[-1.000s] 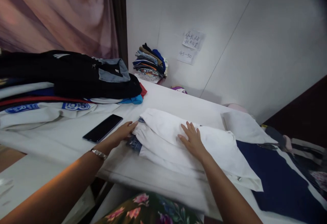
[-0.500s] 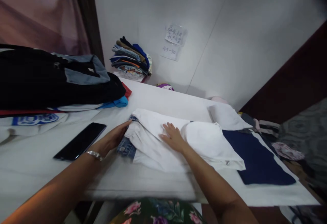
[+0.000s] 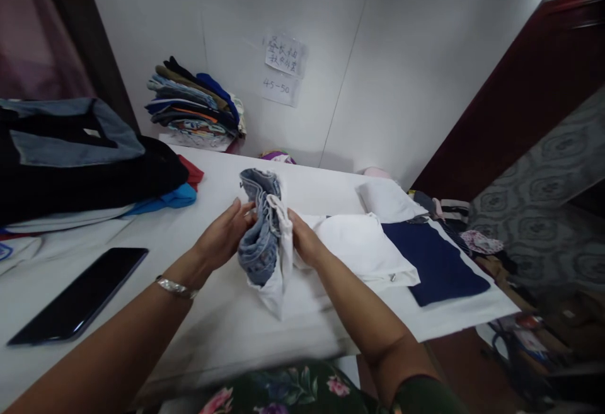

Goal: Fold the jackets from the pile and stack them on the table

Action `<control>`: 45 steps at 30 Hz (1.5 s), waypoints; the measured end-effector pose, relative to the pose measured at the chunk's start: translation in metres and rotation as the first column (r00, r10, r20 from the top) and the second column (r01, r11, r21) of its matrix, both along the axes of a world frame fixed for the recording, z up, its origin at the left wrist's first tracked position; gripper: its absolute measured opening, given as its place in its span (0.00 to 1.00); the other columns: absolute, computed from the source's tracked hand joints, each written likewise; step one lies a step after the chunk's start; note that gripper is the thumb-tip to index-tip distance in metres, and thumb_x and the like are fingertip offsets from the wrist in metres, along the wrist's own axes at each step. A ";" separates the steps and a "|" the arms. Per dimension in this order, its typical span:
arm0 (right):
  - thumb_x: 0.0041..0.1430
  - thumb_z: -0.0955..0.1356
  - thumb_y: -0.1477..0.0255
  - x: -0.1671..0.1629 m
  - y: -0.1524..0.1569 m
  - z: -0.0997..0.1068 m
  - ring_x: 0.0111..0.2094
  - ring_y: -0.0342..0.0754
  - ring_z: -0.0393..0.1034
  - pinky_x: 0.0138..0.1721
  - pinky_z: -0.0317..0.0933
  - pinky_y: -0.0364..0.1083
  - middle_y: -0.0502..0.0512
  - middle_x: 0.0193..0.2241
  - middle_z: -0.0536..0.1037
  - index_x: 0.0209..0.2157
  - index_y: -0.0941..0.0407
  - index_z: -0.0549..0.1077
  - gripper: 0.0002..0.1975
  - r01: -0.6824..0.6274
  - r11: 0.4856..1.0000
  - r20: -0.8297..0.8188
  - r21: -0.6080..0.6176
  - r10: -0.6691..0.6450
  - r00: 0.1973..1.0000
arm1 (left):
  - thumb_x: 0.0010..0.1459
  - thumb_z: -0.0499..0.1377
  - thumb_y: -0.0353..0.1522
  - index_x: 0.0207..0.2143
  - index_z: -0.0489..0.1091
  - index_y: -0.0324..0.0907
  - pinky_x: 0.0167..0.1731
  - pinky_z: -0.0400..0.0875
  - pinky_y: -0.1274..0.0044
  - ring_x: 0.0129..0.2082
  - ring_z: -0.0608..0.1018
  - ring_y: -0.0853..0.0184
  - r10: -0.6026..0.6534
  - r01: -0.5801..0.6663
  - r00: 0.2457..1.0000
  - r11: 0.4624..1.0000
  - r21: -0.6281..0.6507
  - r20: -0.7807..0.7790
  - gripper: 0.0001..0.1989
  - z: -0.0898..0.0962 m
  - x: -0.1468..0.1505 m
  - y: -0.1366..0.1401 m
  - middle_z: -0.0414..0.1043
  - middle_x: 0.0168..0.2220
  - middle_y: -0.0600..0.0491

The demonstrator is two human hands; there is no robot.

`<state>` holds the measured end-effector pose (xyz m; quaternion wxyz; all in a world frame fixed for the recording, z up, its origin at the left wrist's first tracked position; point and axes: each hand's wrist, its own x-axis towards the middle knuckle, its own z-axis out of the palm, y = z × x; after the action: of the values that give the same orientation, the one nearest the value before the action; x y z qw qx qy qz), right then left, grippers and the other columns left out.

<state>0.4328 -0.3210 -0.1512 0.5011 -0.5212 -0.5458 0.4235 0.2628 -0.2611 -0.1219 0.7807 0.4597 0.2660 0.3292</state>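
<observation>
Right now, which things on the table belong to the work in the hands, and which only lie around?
In hand:
- left hand and right hand, each with a grip on the bundle
- denim and white bundle

Lying about:
- phone
- black clothes pile
- folded stack by the wall
- navy cloth
- paper notes

Scene is lit evenly and fairly brightly by soft indoor light; a glare patch is seen at the upper right corner. The white table (image 3: 227, 319) is rendered slightly washed out. Only soft shadows are cast, under the forearms and the folded clothes stack (image 3: 193, 108). Strong wide-angle bending is noted at the edges, and wall lines are skewed. Slight motion blur is seen around the left hand (image 3: 222, 237) and right hand (image 3: 305, 241). Corners are darkened.
</observation>
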 end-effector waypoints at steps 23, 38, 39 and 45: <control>0.65 0.36 0.59 0.238 -0.125 -0.038 0.58 0.57 0.64 0.59 0.54 0.59 0.64 0.58 0.70 0.65 0.63 0.55 0.40 0.537 0.843 0.179 -0.028 -0.524 0.833 | 0.58 0.50 0.53 0.47 0.68 0.38 0.52 0.65 0.64 0.47 0.76 0.56 -0.328 0.380 0.921 0.874 0.303 -0.210 0.29 0.022 0.300 -0.065 0.78 0.42 0.41; 0.51 0.69 0.60 0.280 -0.144 -0.043 0.41 0.56 0.77 0.45 0.69 0.53 0.58 0.36 0.82 0.42 0.54 0.77 0.18 0.384 0.896 -0.341 -0.223 -0.441 0.830 | 0.61 0.48 0.49 0.62 0.59 0.41 0.65 0.45 0.56 0.67 0.55 0.54 0.304 0.573 0.732 0.209 0.793 -0.609 0.32 -0.057 0.215 -0.044 0.54 0.67 0.44; 0.49 0.70 0.62 0.284 -0.145 -0.043 0.41 0.57 0.77 0.46 0.69 0.53 0.57 0.37 0.82 0.43 0.55 0.77 0.19 0.399 0.891 -0.320 -0.217 -0.451 0.833 | 0.62 0.47 0.50 0.64 0.56 0.42 0.65 0.42 0.54 0.68 0.53 0.54 0.316 0.615 0.715 0.138 0.776 -0.623 0.33 -0.062 0.221 -0.052 0.51 0.68 0.44; 0.47 0.71 0.67 0.286 -0.154 -0.034 0.54 0.58 0.69 0.57 0.59 0.58 0.58 0.51 0.76 0.52 0.54 0.73 0.27 0.718 0.696 0.190 -0.024 -0.702 0.687 | 0.61 0.47 0.51 0.65 0.55 0.44 0.62 0.38 0.48 0.67 0.53 0.49 0.403 0.716 0.652 -0.048 0.697 -0.642 0.34 -0.085 0.244 -0.078 0.52 0.67 0.42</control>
<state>0.7183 -0.4745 -0.1849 0.5528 -0.7486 -0.3201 0.1776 0.5071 -0.3392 -0.2073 0.0564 0.9815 0.1609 0.0868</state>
